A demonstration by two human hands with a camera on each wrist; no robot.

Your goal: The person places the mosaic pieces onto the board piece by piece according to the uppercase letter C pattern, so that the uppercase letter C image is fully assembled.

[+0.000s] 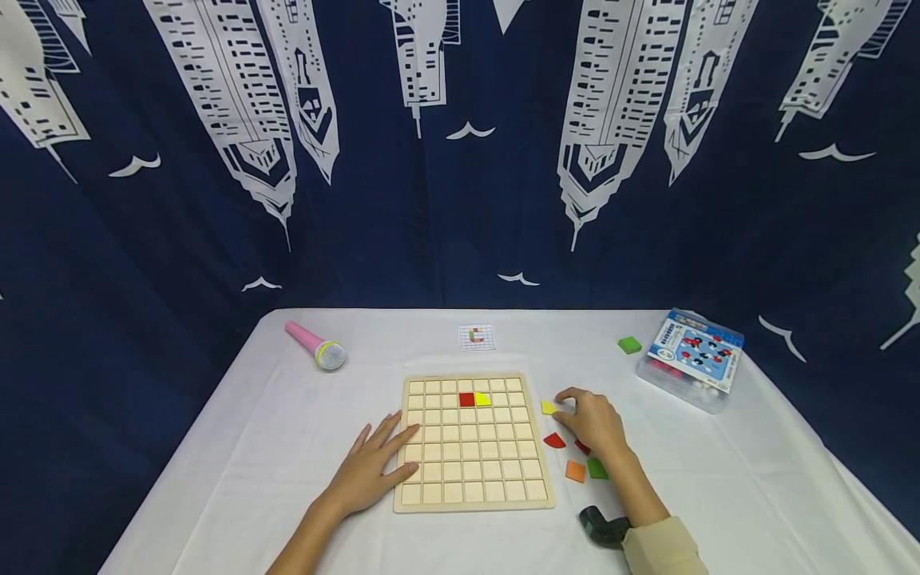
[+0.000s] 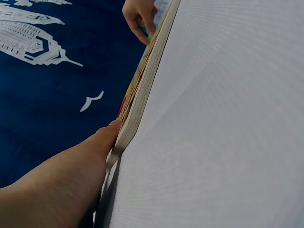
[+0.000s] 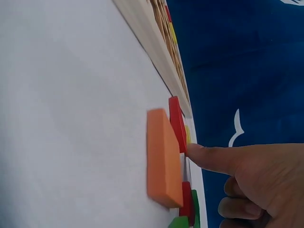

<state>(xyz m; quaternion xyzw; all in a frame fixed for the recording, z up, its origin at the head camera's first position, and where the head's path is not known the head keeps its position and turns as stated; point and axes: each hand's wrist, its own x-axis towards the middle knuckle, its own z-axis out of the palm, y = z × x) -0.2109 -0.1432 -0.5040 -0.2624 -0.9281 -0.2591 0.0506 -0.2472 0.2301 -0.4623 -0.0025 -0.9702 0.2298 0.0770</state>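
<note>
A pale wooden grid board (image 1: 470,469) lies on the table, with a red square tile (image 1: 466,399) and a yellow tile (image 1: 483,399) side by side in its cells. My left hand (image 1: 370,471) rests on the board's left edge, its fingers spread; in the left wrist view the thumb lies against the rim. Right of the board, my right hand (image 1: 595,423) pinches a yellow tile (image 1: 549,407) between thumb and index finger. Near that hand lie a red wedge tile (image 1: 554,441), another red tile (image 1: 582,447), an orange square tile (image 1: 575,471) and a green tile (image 1: 597,469).
A small printed pattern card (image 1: 477,337) lies beyond the board. A pink toy microphone (image 1: 315,345) is at the far left. At the far right are a green tile (image 1: 629,345) and a clear plastic box (image 1: 691,359). A black device (image 1: 604,527) sits by the right wrist.
</note>
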